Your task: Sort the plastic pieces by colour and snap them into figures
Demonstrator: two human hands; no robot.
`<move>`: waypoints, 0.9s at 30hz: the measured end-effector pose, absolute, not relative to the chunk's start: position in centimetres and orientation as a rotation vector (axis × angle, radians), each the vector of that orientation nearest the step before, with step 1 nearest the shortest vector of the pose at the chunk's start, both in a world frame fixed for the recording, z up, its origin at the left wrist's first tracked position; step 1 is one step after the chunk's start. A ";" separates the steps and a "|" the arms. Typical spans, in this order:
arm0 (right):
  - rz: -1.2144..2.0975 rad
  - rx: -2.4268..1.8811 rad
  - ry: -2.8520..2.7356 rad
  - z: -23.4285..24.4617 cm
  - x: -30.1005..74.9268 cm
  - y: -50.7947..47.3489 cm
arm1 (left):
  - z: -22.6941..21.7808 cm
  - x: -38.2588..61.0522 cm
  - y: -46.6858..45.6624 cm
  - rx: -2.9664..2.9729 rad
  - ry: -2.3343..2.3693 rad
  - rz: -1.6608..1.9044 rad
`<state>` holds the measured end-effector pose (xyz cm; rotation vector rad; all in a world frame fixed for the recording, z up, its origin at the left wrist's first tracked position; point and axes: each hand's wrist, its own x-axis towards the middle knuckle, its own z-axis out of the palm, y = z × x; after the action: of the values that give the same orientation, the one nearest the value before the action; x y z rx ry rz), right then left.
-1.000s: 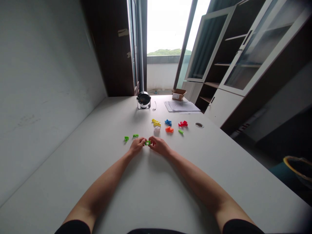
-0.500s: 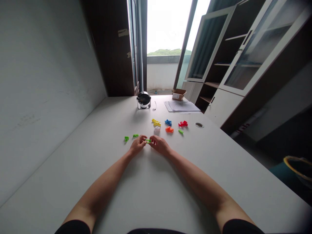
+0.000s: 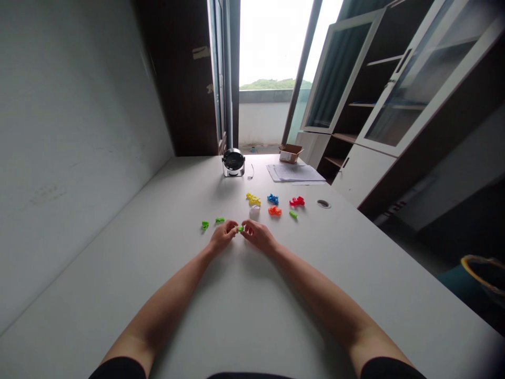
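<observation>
Between my hands, just above the white table (image 3: pixel 240 316), is a small green plastic piece (image 3: pixel 240 228). My left hand (image 3: pixel 224 234) pinches its left end and my right hand (image 3: pixel 255 233) its right end; the fingers cover part of it. Two more green plastic pieces lie left of my left hand, one blocky piece (image 3: pixel 205 225) and one flatter piece (image 3: pixel 220 220). Beyond my right hand sit a whitish clear piece (image 3: pixel 254 209), yellow pieces (image 3: pixel 253 199), a blue piece (image 3: pixel 272 199), an orange piece (image 3: pixel 275 210), a red piece (image 3: pixel 297 201) and a green oblong piece (image 3: pixel 293 215).
A round black device on a metal stand (image 3: pixel 233 162) stands at the back, beside a thin bent wire (image 3: pixel 251 171). Papers (image 3: pixel 298 172) and an open cardboard box (image 3: pixel 291 153) lie back right. A round cable hole (image 3: pixel 323 203) pierces the tabletop. A wall (image 3: pixel 79 131) borders the left side.
The green piece between my fingers has turned slightly and looks more compact. Both hands stay almost in the same place, and the loose pieces have not moved.
</observation>
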<state>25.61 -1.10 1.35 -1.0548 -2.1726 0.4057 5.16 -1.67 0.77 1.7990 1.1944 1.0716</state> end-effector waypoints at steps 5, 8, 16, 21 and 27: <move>0.390 -1.047 -2.161 1.3 25.6 -1.2 | 0.8 5.3 -1.6 1.786 1.151 1.077; 0.353 -1.055 -2.142 1.3 25.6 -1.1 | 0.8 5.3 -1.6 1.798 1.161 1.063; 0.343 -1.069 -2.122 1.2 25.7 -1.1 | 1.0 5.4 -1.8 1.858 1.270 1.016; 0.355 -1.095 -2.110 1.1 25.8 -1.1 | 1.2 5.8 -1.7 1.897 1.322 0.988; 0.344 -1.172 -2.062 1.2 26.2 -1.1 | 1.4 7.4 0.0 1.906 1.520 0.789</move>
<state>26.21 -1.10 1.20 -1.1716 -2.0624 0.3441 7.39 -0.03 1.36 1.9060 1.5196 0.7890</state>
